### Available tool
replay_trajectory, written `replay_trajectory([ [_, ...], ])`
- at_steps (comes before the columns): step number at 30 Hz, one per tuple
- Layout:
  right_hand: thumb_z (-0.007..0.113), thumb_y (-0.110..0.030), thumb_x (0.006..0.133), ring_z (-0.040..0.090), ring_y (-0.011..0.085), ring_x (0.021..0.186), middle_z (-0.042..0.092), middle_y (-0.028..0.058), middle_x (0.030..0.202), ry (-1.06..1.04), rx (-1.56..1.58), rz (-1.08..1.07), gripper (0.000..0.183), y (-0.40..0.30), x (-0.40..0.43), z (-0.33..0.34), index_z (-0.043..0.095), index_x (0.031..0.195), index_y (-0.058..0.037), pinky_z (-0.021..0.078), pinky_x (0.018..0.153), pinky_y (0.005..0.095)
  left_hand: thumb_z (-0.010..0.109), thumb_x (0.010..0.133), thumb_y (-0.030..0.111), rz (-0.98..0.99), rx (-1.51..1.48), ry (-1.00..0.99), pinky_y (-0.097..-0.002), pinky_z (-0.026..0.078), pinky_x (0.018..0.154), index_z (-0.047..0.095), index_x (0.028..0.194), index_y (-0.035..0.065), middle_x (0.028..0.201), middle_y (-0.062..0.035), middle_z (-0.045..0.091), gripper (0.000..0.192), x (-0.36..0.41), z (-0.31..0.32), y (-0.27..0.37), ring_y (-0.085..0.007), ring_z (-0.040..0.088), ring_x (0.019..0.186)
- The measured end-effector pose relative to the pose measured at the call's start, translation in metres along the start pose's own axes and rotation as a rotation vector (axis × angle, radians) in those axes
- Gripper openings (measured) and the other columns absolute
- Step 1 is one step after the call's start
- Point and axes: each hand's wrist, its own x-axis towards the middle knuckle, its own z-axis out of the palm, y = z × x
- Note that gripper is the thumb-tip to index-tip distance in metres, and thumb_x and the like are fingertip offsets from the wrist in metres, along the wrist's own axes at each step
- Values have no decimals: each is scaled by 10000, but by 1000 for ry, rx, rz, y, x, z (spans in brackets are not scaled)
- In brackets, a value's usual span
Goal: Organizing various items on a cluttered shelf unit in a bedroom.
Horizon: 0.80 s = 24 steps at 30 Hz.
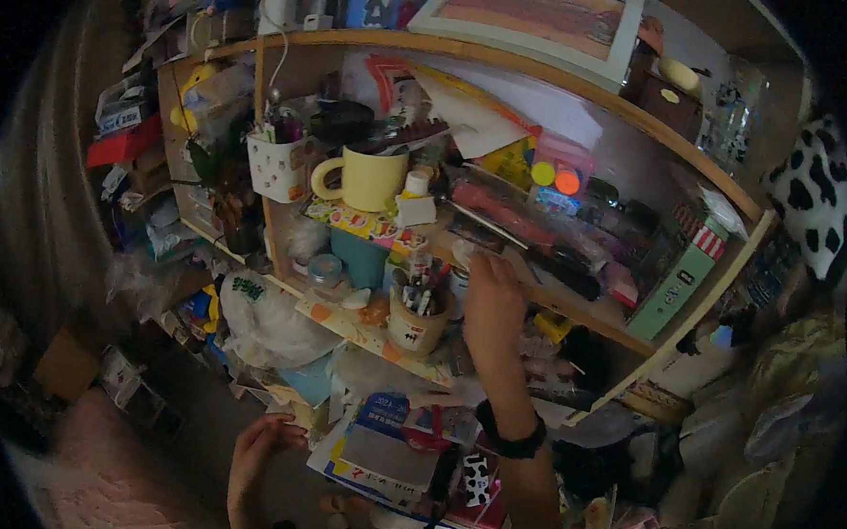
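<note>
My right hand point(495, 304), with a black band on the wrist, reaches up to the shelf. Its fingertips meet at a small pale object point(463, 252) at the shelf's front; whether they grip it is unclear. To its left stand a yellow mug point(374, 179), a small bottle with a pale yellow cap point(417, 185) and a white cup of pens point(273, 169). Just below and left of the hand is a beige pot point(417, 330) filled with pens. Low at left, my left hand point(271, 432) hangs with bent fingers beside printed papers point(385, 446), nothing visible in it.
A green box file point(677, 285) leans at the shelf's right end. Plastic-wrapped items and a dark brush-like object point(563, 268) lie right of my hand. Below are a white plastic bag point(270, 321) and a clear jar point(325, 269). A framed picture point(530, 15) lies on the upper shelf point(435, 44).
</note>
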Motion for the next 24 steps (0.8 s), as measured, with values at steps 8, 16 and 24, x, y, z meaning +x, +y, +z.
replay_trajectory([
  [8, 548, -32, 776, 559, 302, 949, 584, 157, 1001, -39, -125, 62, 254, 76, -47, -65, 561, 1026, 6, 458, 815, 370, 504, 905, 200, -19, 78, -18, -281, 478, 762, 556, 1009, -45, 816, -103, 640, 271, 2, 8, -1, -177, 615, 762],
  [16, 508, -16, 835, 542, 357, 922, 575, 183, 969, 258, -95, 195, 187, 107, -62, -81, 572, 1005, 28, 434, 828, 391, 464, 915, 175, 40, 76, 99, -275, 417, 854, 543, 1011, -37, 894, -92, 594, 246, -22, 7, 15, -160, 557, 881],
  [24, 484, 19, 822, 535, 370, 900, 564, 205, 956, 47, 89, 113, 195, 99, -47, -75, 567, 998, 28, 441, 792, 409, 471, 924, 194, 98, -46, -22, -327, 487, 810, 553, 1040, -48, 918, -166, 637, 281, -9, -9, -24, -228, 629, 853],
])
